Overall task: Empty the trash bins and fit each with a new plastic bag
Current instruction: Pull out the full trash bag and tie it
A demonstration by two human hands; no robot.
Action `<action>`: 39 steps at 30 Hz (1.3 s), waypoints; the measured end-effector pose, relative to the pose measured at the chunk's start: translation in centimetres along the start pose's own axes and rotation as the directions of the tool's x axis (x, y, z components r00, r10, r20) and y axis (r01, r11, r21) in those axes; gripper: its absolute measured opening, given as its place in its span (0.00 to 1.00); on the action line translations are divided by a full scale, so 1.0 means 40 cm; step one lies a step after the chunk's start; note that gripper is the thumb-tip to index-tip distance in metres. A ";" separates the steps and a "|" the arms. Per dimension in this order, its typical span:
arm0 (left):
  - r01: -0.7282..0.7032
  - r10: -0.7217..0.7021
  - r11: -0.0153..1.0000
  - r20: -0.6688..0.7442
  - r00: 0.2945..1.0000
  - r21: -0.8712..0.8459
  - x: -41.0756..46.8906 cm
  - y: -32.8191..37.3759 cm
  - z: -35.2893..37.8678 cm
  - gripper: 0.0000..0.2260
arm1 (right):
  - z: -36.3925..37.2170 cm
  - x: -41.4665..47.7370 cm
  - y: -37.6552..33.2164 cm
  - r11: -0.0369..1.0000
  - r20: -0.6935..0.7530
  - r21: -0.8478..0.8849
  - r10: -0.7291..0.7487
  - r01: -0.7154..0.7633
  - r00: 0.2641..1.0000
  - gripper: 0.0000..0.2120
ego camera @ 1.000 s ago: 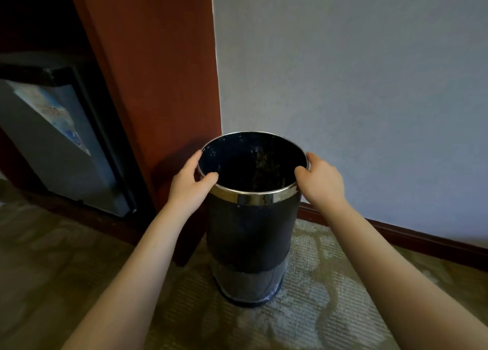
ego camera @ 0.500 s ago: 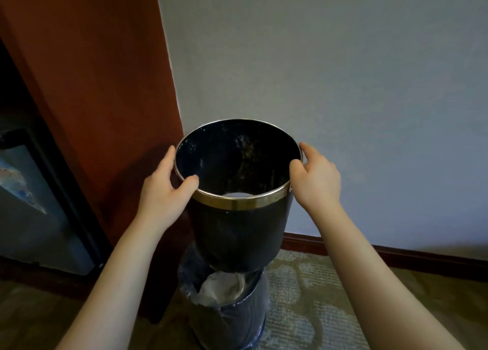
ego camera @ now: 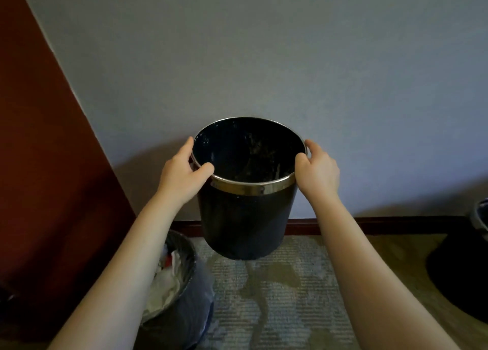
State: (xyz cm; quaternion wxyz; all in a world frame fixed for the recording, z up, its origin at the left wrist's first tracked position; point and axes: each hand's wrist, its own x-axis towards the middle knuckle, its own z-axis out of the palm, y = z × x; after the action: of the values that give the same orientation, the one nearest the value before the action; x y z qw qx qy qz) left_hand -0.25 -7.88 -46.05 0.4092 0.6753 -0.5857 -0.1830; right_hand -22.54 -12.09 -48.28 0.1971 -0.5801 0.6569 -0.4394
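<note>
Bin point(ego camera: 245, 217) held above carpet point(ego camera: 277, 297), left hand point(ego camera: 182, 172) and right hand point(ego camera: 318, 172) gripping its rim.
Grey wall point(ego camera: 264, 59) behind; bagged trash point(ego camera: 171, 283) lower left.

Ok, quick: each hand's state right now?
Left hand: grips the rim of the black bin, which is lifted off the floor.
Right hand: grips the rim's opposite side.

The 2 bare forearms are extended forward; the left hand point(ego camera: 182, 174) and right hand point(ego camera: 319, 171) are curled over opposite sides of the trash bin point(ego camera: 245, 217).
</note>
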 end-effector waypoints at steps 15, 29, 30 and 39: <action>0.201 -0.215 0.976 0.399 0.891 0.078 0.009 -0.129 0.418 0.31 | 0.014 0.053 0.407 0.867 0.296 -0.480 0.303 -0.133 0.906 0.12; 0.107 -0.172 0.983 0.547 0.819 0.148 -0.052 -0.209 0.652 0.37 | -0.030 -0.022 0.587 0.766 0.361 -0.631 0.428 -0.121 0.829 0.33; 0.097 -0.175 0.981 0.553 0.815 0.168 -0.055 -0.211 0.653 0.36 | -0.026 -0.028 0.587 0.741 0.357 -0.669 0.398 -0.066 0.845 0.32; -0.106 -0.022 0.953 0.412 0.911 0.285 -0.037 -0.235 0.545 0.17 | 0.115 -0.115 0.419 0.792 0.538 -0.539 0.060 0.288 0.841 0.10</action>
State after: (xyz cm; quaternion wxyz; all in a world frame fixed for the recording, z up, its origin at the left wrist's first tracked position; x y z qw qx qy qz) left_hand -10.41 -14.07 -66.63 0.1730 0.6634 -0.6939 -0.2204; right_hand -27.74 -10.39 -65.39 0.1480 -0.7500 0.6432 -0.0428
